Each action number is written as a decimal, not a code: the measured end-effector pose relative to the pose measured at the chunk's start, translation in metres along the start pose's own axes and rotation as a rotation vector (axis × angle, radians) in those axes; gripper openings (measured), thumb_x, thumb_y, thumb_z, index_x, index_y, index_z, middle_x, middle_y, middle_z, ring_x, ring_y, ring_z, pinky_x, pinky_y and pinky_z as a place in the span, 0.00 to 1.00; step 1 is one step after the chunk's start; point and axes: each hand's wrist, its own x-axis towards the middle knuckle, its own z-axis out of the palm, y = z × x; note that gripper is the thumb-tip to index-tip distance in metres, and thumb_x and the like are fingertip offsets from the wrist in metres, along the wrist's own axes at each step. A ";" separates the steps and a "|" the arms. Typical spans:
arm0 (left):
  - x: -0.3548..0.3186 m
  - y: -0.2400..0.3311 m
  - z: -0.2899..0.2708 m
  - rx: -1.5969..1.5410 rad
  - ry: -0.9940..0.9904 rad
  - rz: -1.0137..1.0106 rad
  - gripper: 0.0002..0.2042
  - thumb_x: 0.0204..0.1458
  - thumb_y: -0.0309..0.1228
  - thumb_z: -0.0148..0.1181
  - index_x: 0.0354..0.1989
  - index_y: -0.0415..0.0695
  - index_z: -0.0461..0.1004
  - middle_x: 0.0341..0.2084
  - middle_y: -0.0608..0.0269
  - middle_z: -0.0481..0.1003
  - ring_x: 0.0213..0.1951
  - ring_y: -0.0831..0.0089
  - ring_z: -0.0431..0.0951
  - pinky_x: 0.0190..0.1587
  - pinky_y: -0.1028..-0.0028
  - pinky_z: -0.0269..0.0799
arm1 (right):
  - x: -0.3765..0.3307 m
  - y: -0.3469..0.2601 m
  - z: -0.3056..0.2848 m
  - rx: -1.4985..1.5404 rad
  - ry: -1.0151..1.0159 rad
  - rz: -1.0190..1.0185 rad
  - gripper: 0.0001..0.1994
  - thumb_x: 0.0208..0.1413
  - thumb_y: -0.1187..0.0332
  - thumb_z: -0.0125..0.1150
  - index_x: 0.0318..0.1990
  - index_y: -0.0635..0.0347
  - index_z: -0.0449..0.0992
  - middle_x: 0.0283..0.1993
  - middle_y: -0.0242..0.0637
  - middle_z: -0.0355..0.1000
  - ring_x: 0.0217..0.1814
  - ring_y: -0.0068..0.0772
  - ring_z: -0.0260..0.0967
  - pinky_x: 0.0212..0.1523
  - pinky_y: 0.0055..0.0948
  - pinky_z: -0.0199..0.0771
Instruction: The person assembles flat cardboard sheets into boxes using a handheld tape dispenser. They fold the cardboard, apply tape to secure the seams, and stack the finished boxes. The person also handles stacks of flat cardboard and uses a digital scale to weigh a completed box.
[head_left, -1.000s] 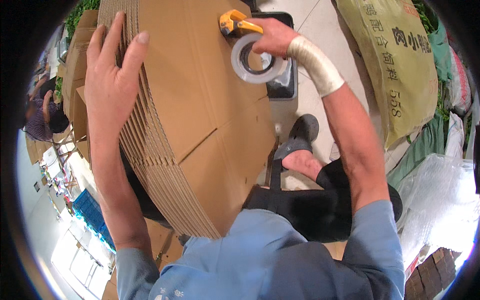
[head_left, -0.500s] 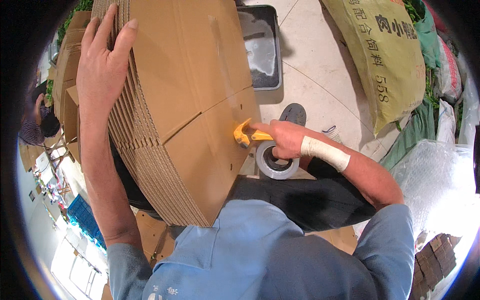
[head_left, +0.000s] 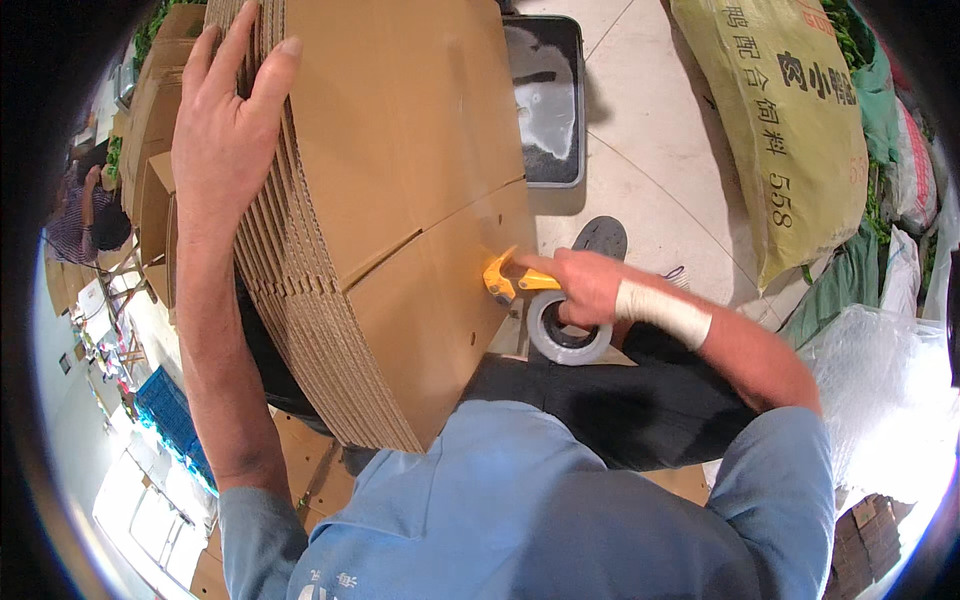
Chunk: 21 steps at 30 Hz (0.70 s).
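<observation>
A thick stack of flattened cardboard boxes (head_left: 400, 130) stands on edge in front of me, leaning to the left. My left hand (head_left: 230, 120) rests on the layered edge near its top, fingers and thumb spread. In my right hand (head_left: 585, 290) is a yellow tape dispenser (head_left: 505, 275) with a large roll of clear tape (head_left: 592, 350). The dispenser's head is against or very close to the right side of the outer cardboard sheet; I cannot tell if it touches. A faint strip runs along that sheet above it. A pale band wraps my right wrist.
A black tray (head_left: 545, 100) lies on the tiled floor beyond the stack. At the right are a full yellow sack (head_left: 790, 130) and clear plastic wrap (head_left: 870, 390). More cardboard (head_left: 150, 120) stands at the left, near another person (head_left: 85, 215) and a blue crate (head_left: 175, 420).
The whole view has shifted slightly, so the stack, floor and sack sit further right in the picture. Both hands keep nearly the same place on and beside the cardboard.
</observation>
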 end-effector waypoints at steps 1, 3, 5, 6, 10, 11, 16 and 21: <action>-0.001 -0.005 0.000 0.025 -0.017 0.026 0.29 0.62 0.52 0.54 0.69 0.54 0.67 0.70 0.46 0.60 0.71 0.54 0.58 0.70 0.63 0.55 | -0.006 -0.004 0.009 0.010 0.046 0.006 0.42 0.44 0.74 0.63 0.71 0.54 0.58 0.44 0.62 0.71 0.47 0.66 0.73 0.49 0.49 0.75; -0.002 -0.016 0.000 0.070 -0.042 0.084 0.29 0.61 0.52 0.54 0.69 0.55 0.67 0.70 0.46 0.60 0.72 0.55 0.58 0.70 0.63 0.55 | -0.011 -0.010 0.019 0.024 0.090 0.039 0.41 0.45 0.74 0.61 0.72 0.55 0.56 0.45 0.62 0.70 0.46 0.65 0.73 0.48 0.50 0.75; -0.001 -0.021 0.000 0.114 -0.059 0.144 0.29 0.61 0.52 0.55 0.69 0.56 0.67 0.70 0.46 0.60 0.72 0.55 0.58 0.70 0.64 0.55 | -0.011 -0.015 0.026 0.030 0.086 0.091 0.41 0.46 0.74 0.61 0.72 0.53 0.54 0.46 0.61 0.69 0.47 0.65 0.73 0.48 0.50 0.76; -0.001 -0.016 0.002 0.062 -0.020 0.094 0.28 0.62 0.51 0.54 0.69 0.57 0.67 0.69 0.48 0.61 0.72 0.55 0.58 0.70 0.64 0.55 | -0.011 -0.014 0.030 0.026 0.097 0.096 0.41 0.46 0.74 0.61 0.72 0.53 0.54 0.46 0.61 0.69 0.48 0.64 0.73 0.48 0.49 0.76; 0.000 -0.005 0.009 -0.029 0.059 0.004 0.24 0.64 0.44 0.52 0.68 0.59 0.67 0.69 0.55 0.64 0.71 0.54 0.59 0.69 0.63 0.58 | -0.012 -0.008 0.038 0.017 0.129 0.074 0.41 0.46 0.74 0.61 0.72 0.52 0.55 0.46 0.60 0.70 0.48 0.64 0.73 0.50 0.48 0.76; 0.000 -0.008 0.010 -0.022 0.061 0.008 0.22 0.65 0.42 0.52 0.68 0.60 0.67 0.69 0.58 0.64 0.71 0.54 0.60 0.68 0.63 0.60 | -0.013 -0.006 0.039 0.012 0.125 0.066 0.41 0.46 0.74 0.61 0.72 0.52 0.55 0.46 0.60 0.70 0.48 0.64 0.73 0.50 0.48 0.76; -0.001 -0.011 0.002 0.250 0.038 0.215 0.18 0.62 0.34 0.55 0.59 0.48 0.71 0.62 0.51 0.69 0.63 0.52 0.68 0.61 0.60 0.68 | -0.010 -0.004 0.029 -0.017 0.066 0.011 0.42 0.44 0.73 0.64 0.71 0.54 0.58 0.45 0.61 0.72 0.49 0.63 0.74 0.51 0.47 0.75; -0.001 0.016 -0.008 0.368 0.000 0.275 0.27 0.59 0.40 0.55 0.64 0.37 0.67 0.64 0.34 0.64 0.68 0.42 0.61 0.66 0.58 0.62 | 0.021 0.004 -0.023 -0.118 -0.206 -0.013 0.43 0.38 0.73 0.66 0.70 0.50 0.64 0.42 0.54 0.79 0.43 0.51 0.79 0.45 0.41 0.78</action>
